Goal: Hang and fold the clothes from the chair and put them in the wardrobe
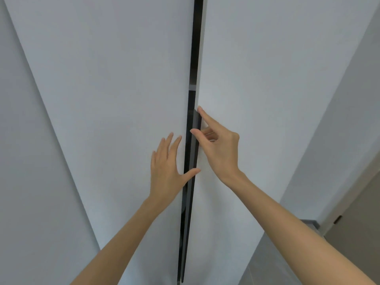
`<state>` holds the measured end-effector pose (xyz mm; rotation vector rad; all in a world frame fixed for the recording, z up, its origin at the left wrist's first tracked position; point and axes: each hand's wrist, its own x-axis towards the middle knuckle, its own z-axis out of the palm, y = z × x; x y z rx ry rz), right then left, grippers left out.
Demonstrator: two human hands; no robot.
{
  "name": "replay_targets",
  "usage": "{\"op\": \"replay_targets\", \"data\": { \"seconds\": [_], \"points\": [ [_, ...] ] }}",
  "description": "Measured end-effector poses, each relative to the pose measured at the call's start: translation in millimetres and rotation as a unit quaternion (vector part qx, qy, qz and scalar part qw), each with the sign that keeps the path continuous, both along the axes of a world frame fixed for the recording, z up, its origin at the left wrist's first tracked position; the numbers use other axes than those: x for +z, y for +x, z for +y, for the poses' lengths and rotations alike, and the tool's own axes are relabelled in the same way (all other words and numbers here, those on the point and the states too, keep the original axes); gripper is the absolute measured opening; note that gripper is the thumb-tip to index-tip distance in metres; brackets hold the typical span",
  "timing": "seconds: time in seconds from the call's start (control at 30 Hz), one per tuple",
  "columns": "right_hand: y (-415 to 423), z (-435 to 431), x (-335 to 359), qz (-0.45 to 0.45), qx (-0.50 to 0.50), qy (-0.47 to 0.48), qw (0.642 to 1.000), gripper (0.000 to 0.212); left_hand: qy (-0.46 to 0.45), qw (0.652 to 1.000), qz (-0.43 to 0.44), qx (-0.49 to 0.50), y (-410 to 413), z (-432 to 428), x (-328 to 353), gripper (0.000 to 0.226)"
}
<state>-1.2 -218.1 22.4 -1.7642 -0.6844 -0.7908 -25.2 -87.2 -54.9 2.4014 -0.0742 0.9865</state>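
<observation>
Two tall white wardrobe doors fill the view, the left door [115, 99] and the right door [267, 89], with a narrow dark gap [194, 58] between them. A dark vertical handle strip [195, 140] runs along the right door's inner edge. My left hand [166, 167] lies flat on the left door beside the gap, fingers straight, thumb reaching across to the handle strip. My right hand [218, 145] is at the handle strip, index fingertip on its top and thumb near its edge; the other fingers curl loosely. No clothes or chair are in view.
A shelf edge [192, 87] shows inside the gap. A grey wall [339, 130] stands to the right, with a beige room door [357, 239] at the lower right and a grey ledge [310, 223] beside my right forearm.
</observation>
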Motion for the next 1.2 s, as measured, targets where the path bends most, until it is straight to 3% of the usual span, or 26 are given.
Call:
{"op": "replay_targets", "data": {
  "seconds": [0.1, 0.37, 0.9, 1.07, 1.2],
  "points": [
    [19, 13, 2, 0.039, -0.014, 0.025, 0.999, 0.032, 0.027, 0.999, 0.018, 0.042, 24, 9, 4, 0.112],
    [68, 33, 9, 0.06, -0.061, 0.003, 0.996, 0.014, 0.035, 0.996, 0.04, 0.065, 72, 22, 3, 0.112],
    [95, 39, 9, 0.069, -0.089, -0.03, 0.993, 0.015, 0.065, 0.993, 0.008, 0.094, 99, 22, -3, 0.109],
    [91, 35, 16, 0.09, -0.08, -0.105, 0.987, 0.015, 0.053, 0.994, 0.033, 0.084, 90, 20, 4, 0.106],
    [70, 18, 20, 0.148, -0.041, -0.139, 0.978, 0.02, 0.071, 0.996, 0.052, 0.022, 66, 31, 7, 0.091]
  ]
}}
